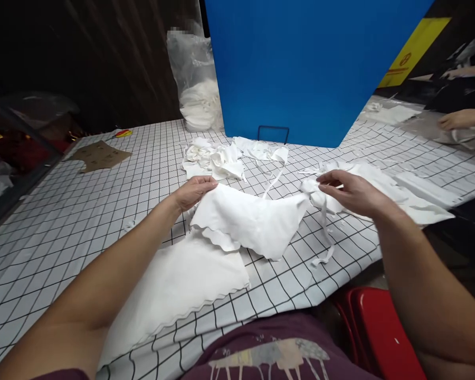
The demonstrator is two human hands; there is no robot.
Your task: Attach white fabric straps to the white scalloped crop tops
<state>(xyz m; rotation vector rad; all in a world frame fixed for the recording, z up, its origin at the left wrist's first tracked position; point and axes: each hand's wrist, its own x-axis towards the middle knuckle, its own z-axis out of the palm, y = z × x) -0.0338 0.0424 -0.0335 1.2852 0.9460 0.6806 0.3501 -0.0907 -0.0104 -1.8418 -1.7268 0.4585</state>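
Note:
My left hand (196, 192) pinches the upper left corner of a white cloth piece (253, 216) with a scalloped lower edge. The piece stretches to the right, its far corner close to my right hand (346, 191). My right hand's thumb and fingers look slightly apart, their tips at a bunch of white cloth scraps (313, 189); whether they touch it is hard to tell. A larger white cloth (186, 279) with a wavy edge lies flat under the left end of the piece. A thin white strip (323, 257) trails on the checked table covering.
White scraps (216, 158) lie before a tall blue panel (293, 74). Further white cloth (404, 195) lies right. A clear bag of white pieces (200, 100), a brown cardboard template (101, 157) and a red stool (380, 332) surround my place. Another person's hand (461, 120) is far right.

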